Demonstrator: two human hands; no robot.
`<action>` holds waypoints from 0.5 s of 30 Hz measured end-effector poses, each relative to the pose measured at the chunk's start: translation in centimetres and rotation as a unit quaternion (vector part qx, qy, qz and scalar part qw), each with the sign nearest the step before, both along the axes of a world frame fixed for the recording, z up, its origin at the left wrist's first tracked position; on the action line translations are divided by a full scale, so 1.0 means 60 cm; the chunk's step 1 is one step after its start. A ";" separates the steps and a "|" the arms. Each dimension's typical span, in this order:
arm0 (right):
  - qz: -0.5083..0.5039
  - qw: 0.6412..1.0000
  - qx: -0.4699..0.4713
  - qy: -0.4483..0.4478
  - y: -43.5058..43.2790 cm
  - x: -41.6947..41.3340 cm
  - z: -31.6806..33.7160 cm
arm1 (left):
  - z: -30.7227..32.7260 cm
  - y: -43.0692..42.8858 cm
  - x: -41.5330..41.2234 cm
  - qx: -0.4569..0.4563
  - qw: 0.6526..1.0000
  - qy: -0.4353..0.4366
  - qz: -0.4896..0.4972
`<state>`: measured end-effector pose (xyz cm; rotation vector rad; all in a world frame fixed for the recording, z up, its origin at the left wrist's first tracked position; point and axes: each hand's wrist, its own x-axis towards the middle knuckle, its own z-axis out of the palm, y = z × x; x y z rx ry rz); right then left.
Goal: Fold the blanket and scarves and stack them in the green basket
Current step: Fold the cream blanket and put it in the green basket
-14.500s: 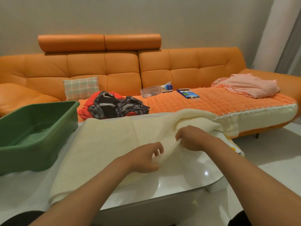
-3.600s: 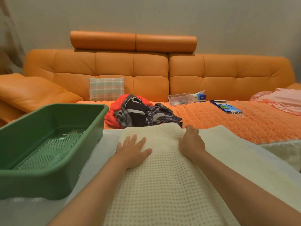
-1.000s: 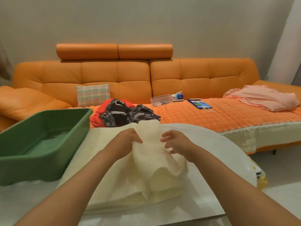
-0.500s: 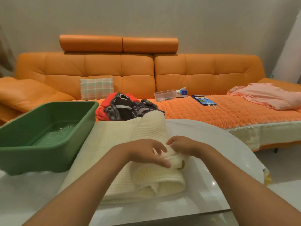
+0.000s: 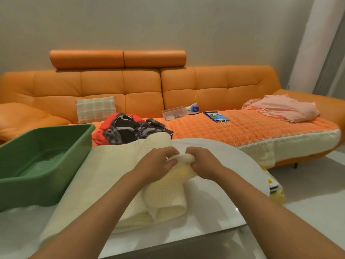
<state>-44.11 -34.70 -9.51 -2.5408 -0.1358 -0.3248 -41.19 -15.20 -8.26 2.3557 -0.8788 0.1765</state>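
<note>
Cream waffle blanket (image 5: 104, 176) lies half-folded on the white table (image 5: 214, 208), just beside the green basket (image 5: 46, 186). To fold well I should match corners, square the edges and lay the fold flat. My left hand (image 5: 156, 163) and right hand (image 5: 203, 163), nearly touching, are curled tight and pinch the bunched edge. Scarves (image 5: 130, 129) wait on the sofa.

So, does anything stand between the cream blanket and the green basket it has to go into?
Nothing visible does. Both the left hand and right hand grip the blanket directly, and the green basket stands right beside it on the table, open-topped. The scarves lie behind on the sofa, off that path.
</note>
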 end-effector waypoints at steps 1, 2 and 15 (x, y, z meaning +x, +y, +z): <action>-0.024 0.999 -0.028 -0.026 -0.017 -0.004 0.006 | 0.003 -0.012 -0.004 -0.014 1.000 -0.010 -0.005; -0.048 0.996 -0.057 -0.058 -0.037 -0.007 0.010 | 0.004 -0.024 -0.008 -0.027 0.999 -0.016 -0.014; -0.153 0.954 -0.249 0.061 -0.215 -0.045 -0.019 | -0.056 -0.141 0.007 0.146 0.986 0.082 -0.002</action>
